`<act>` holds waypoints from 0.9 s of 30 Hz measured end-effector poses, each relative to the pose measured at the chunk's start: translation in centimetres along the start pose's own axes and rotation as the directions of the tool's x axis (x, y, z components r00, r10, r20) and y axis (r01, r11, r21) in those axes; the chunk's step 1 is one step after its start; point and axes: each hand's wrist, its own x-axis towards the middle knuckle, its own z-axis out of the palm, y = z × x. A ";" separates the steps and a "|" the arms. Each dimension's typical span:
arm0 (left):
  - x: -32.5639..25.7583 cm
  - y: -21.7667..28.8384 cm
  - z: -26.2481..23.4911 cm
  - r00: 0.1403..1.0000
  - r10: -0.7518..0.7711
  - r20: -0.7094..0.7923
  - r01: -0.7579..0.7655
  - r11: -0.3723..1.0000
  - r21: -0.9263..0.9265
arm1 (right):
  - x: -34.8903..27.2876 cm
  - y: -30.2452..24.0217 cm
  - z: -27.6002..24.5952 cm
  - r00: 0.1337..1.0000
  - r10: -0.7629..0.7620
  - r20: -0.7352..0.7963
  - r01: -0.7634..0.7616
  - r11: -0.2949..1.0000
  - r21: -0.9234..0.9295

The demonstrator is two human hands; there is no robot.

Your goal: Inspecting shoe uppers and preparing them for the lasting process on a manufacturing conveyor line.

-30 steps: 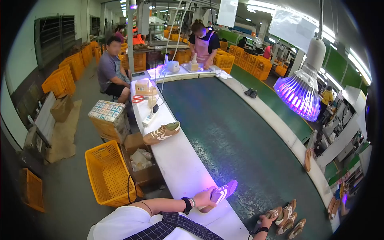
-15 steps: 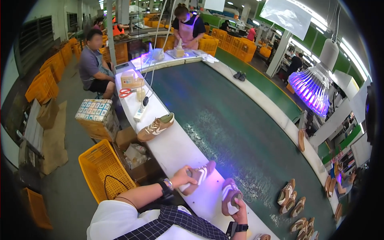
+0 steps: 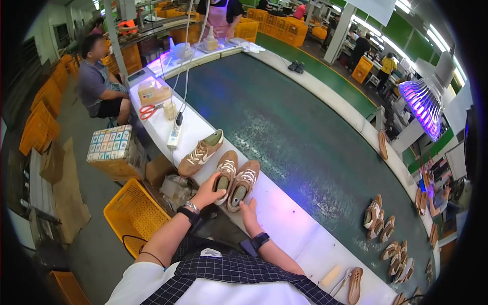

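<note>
Two brown sneakers with white stripes and pale laces stand side by side on the white bench point(image 3: 284, 223), toes pointing away from me. My left hand point(image 3: 207, 193) grips the heel of the left sneaker point(image 3: 227, 169), its thumb at the opening. At the heel of the right sneaker point(image 3: 246, 178), my right hand point(image 3: 249, 216) closes on the back edge; its lower fingers are partly hidden. A third brown sneaker point(image 3: 201, 153) rests just beyond, to the left, touching neither hand.
A green conveyor belt point(image 3: 284, 132) runs beyond the bench, carrying several sneakers point(image 3: 373, 213) at the right. Scissors point(image 3: 147, 112) and a power strip point(image 3: 174, 136) lie farther along. An orange crate point(image 3: 134, 208) stands at left. A purple-lit lamp point(image 3: 422, 104) hangs right. One person sits at left.
Both hands have moved up and left along the bench with a sneaker each. The sneakers, apart and tilted before, now stand together beside the third one. My view has shifted.
</note>
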 end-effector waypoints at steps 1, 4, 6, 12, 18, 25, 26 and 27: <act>-0.1 -0.5 -0.4 1.000 0.001 0.010 -0.001 1.000 0.002 | -0.5 0.7 0.8 0.998 -0.057 0.000 0.057 0.996 -0.066; -1.3 -2.6 -0.6 0.997 0.045 -0.066 -0.036 0.991 0.130 | -1.6 1.5 1.5 0.994 -0.112 0.001 0.112 0.987 -0.113; -1.4 -3.0 -0.4 0.994 0.096 -0.043 -0.086 0.979 0.183 | -2.0 1.5 1.0 0.993 -0.112 -0.024 0.109 0.990 -0.092; 0.2 -2.7 1.2 0.991 0.083 0.106 -0.079 0.996 -0.043 | -0.9 0.5 0.6 0.977 -0.146 0.155 0.140 0.989 0.046; 2.9 -3.1 -2.6 0.972 -0.053 0.228 0.070 0.995 -0.066 | -0.8 -1.0 -0.6 0.913 0.103 0.395 0.023 0.953 -0.301; 4.1 -4.1 0.5 0.992 0.087 -0.088 -0.030 0.859 0.511 | 0.1 2.7 -3.2 0.884 -0.040 0.465 0.005 0.997 0.078; 3.6 -3.0 1.6 0.966 0.193 -0.175 -0.068 0.835 0.545 | 0.4 3.2 -3.9 0.904 -0.034 0.425 -0.036 0.987 0.155; 3.1 -2.3 2.7 0.964 0.193 -0.183 -0.065 0.837 0.543 | 0.6 2.9 -4.8 0.902 -0.035 0.430 -0.033 0.988 0.149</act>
